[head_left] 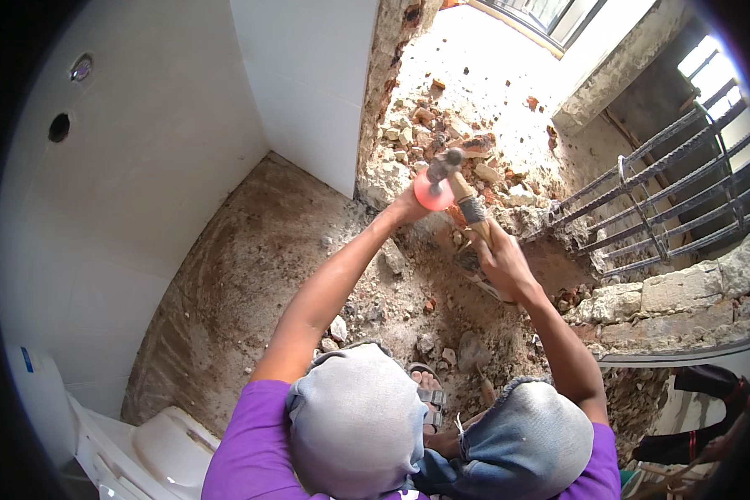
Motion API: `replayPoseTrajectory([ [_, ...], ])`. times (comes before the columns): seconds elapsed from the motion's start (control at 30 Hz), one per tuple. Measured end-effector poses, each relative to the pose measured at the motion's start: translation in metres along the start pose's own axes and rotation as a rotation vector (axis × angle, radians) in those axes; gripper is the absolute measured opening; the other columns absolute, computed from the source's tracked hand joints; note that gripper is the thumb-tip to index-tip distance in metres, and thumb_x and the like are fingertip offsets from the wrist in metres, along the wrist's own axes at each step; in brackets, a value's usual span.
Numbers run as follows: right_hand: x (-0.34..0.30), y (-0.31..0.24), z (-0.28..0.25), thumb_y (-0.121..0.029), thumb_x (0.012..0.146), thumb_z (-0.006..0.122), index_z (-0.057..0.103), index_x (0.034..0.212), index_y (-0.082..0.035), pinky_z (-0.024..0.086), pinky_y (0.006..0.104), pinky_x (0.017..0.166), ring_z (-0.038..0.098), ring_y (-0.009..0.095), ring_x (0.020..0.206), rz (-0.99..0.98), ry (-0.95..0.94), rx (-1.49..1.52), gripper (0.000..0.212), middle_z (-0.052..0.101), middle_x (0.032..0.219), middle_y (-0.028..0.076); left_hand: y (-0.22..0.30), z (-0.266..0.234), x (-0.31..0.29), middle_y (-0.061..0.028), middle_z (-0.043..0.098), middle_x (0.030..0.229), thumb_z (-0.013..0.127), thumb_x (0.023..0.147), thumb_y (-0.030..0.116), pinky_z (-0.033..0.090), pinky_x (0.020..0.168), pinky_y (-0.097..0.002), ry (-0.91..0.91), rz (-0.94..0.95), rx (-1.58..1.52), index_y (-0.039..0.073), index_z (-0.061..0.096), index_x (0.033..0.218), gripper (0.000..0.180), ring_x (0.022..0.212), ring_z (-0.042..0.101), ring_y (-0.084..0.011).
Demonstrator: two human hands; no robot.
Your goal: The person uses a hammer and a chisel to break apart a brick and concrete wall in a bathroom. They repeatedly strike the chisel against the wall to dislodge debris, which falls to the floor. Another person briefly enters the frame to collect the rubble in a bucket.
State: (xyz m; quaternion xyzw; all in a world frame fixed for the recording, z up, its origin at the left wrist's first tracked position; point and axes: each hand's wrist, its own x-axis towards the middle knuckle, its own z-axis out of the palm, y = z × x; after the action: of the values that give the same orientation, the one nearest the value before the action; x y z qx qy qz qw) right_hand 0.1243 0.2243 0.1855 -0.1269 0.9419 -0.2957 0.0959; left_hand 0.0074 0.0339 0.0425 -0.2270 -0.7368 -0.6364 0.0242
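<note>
My left hand is closed around a chisel with a round pinkish-red hand guard. Its blade is hidden from me. My right hand grips a hammer by its wooden handle, which has grey tape wound around it. The dark hammer head overlaps the guard in the picture, and I cannot tell whether it touches the chisel. Both tools are over the broken edge of a brick wall, among loose brick and mortar rubble.
Bare reinforcing bars jut out at the right, above a broken brick ledge. White tiled walls stand left, with a white toilet below. Debris litters the dirt floor. Another person's dark-clothed limbs show lower right.
</note>
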Motion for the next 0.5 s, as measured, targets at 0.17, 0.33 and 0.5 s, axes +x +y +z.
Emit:
replayPoseTrajectory([
  [0.17,-0.016,0.008,-0.010,-0.036,0.097,0.050,0.049,0.108,-0.007,0.050,0.0250,0.042,0.053,0.008,0.052,-0.056,0.002,0.641,0.032,0.056,0.070,0.002,0.000,0.001,0.003,-0.0135,0.057,0.124,0.059,0.089,0.019,0.046,0.100,-0.0336,-0.042,0.027,0.256,0.006,0.050,0.125,0.039,0.116,0.055,-0.0231],
  [0.33,-0.035,-0.072,-0.109,-0.038,0.098,0.045,0.052,0.103,-0.007,0.051,0.0251,0.043,0.058,0.012,0.053,-0.397,0.518,0.886,0.032,0.059,0.068,0.006,-0.020,-0.006,0.016,-0.0110,0.055,0.128,0.062,0.088,0.021,0.045,0.102,-0.0347,-0.121,-0.005,0.400,0.010,0.049,0.128,0.044,0.118,0.053,-0.0229],
  [0.5,-0.015,-0.066,-0.088,-0.021,0.094,0.043,0.054,0.101,-0.005,0.048,0.0245,0.047,0.056,0.012,0.060,-0.507,0.652,0.695,0.021,0.059,0.072,0.008,-0.030,-0.001,0.021,-0.0110,0.055,0.128,0.064,0.086,0.021,0.043,0.105,-0.0348,-0.073,-0.071,0.270,0.009,0.049,0.129,0.047,0.119,0.053,-0.0216],
])
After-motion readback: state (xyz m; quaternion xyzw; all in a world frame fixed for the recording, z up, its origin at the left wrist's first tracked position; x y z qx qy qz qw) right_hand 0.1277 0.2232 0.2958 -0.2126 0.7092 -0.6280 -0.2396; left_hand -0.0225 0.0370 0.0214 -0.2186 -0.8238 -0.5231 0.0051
